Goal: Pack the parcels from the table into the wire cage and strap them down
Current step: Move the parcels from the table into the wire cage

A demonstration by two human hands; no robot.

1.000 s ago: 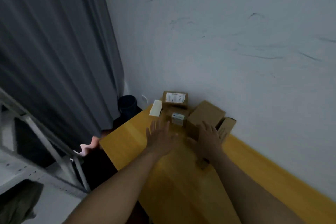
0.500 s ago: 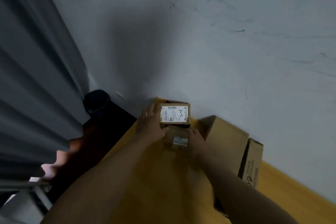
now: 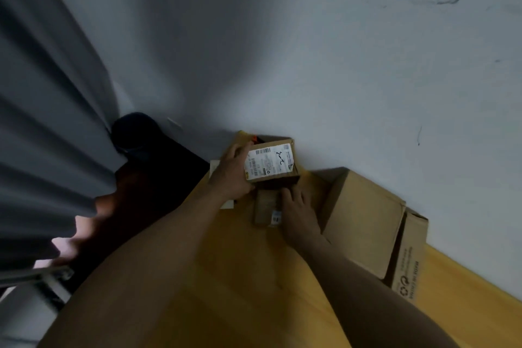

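Labelled parcel (image 3: 271, 162): 1, at the table (image 3: 254, 277) end near the wall (image 3: 339, 65), gripped at its left edge by the left hand (image 3: 230, 175), arm outstretched. Right hand (image 3: 296, 209): laid on 1 small parcel (image 3: 264, 206) just in front of the labelled parcel; grip cannot be told.

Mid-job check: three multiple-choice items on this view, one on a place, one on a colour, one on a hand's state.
1. The big plain box lies:
A) right of the right hand, by the wall
B) on the floor
C) under the table

2. The table top is:
A) white
B) yellow
C) black

3. The left hand:
A) hangs idle
B) lies flat on the table
C) holds the labelled box

Key:
1 A, it stands against the wall beside that hand.
2 B, the bare top shows yellow.
3 C, it clasps the box's left side.
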